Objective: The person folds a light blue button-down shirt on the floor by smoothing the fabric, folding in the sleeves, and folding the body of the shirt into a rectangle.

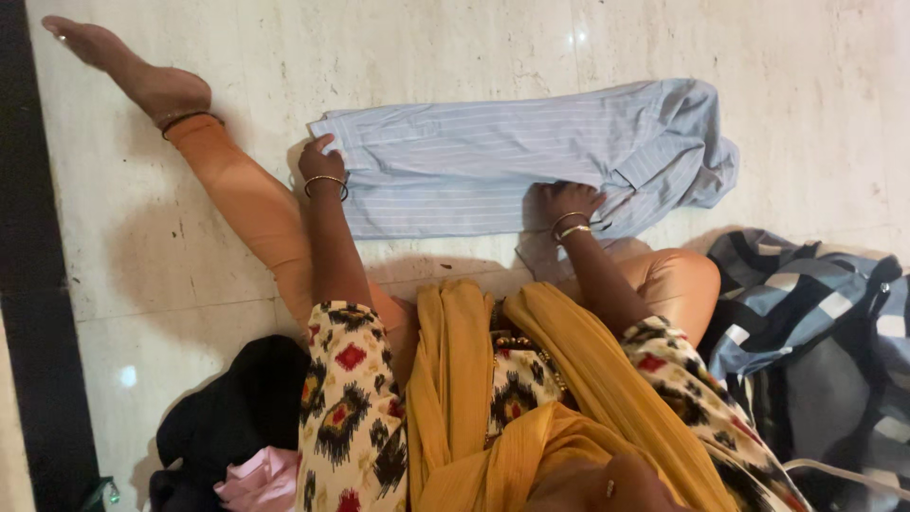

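The person sits on the pale marble floor (474, 38) with a light blue striped garment (512, 152) spread flat just ahead of both hands. The left hand (320, 163) rests on the garment's near left end, close to its corner; the fingers are curled loosely onto the cloth and the thumb points up along the edge, so the hand looks half closed, pressing or pinching the fabric rather than wrapped round it, and whether any cloth is truly gripped cannot be told. A thin bangle sits on that wrist. The right hand (569, 201) lies further along the same garment, at its near edge where the cloth bunches into folds; its fingers are bent and spread narrowly over the fabric, touching it palm down, and two bangles circle the wrist. The garment stretches between the two hands and runs on beyond the right hand into a crumpled end. Outward of the left hand, an outstretched leg in orange cloth (246, 190) lies on the floor. Behind the right hand and to its outer side sits a heap of dark blue checked cloth (806, 313). Behind the left hand, near the person's body, lie a black cloth (227, 408) and a pink cloth (261, 479), touching each other.
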